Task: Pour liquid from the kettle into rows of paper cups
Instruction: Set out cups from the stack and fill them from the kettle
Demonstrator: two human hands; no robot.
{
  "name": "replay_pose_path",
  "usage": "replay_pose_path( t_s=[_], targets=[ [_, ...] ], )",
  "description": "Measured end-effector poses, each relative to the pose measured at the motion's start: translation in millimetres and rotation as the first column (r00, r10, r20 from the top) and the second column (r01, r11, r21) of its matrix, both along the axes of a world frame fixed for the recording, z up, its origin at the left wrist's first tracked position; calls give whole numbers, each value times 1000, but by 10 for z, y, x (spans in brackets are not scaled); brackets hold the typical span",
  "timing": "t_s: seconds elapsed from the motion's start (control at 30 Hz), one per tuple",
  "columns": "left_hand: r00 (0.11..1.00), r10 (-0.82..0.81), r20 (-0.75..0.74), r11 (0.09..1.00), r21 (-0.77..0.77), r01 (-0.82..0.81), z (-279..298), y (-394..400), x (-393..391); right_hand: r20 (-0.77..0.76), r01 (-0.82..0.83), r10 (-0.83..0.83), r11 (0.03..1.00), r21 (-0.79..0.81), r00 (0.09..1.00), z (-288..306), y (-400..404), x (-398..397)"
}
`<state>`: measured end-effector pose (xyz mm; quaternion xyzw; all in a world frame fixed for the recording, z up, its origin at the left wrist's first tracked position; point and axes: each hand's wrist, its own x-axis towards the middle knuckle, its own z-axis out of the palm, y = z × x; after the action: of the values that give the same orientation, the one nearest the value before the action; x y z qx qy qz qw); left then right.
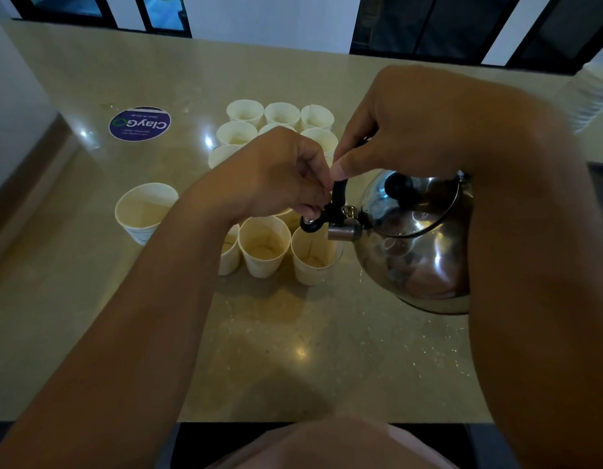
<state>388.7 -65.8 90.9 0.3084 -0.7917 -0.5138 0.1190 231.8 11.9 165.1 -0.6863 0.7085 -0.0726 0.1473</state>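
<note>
Tilted kettle [415, 242] over part-filled cups [264, 245]

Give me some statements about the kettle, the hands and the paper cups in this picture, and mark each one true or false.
1. The kettle is tilted, its spout over a cup in the nearest row. True.
2. The left hand lies flat on the table. False: it pinches the black spout lever.
3. The right hand grips the kettle's handle. True.
4. A round purple sticker lies on the table. True.
5. The kettle is red plastic. False: it is shiny metal.
</note>
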Motion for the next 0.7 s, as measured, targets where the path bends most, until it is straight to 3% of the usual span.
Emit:
replay_pose_path(
  t_s=[0.7],
  targets=[
    [999, -33, 8, 999, -5, 33, 7, 31, 9, -45, -45, 48, 997, 56, 998, 20, -48, 21]
  ],
)
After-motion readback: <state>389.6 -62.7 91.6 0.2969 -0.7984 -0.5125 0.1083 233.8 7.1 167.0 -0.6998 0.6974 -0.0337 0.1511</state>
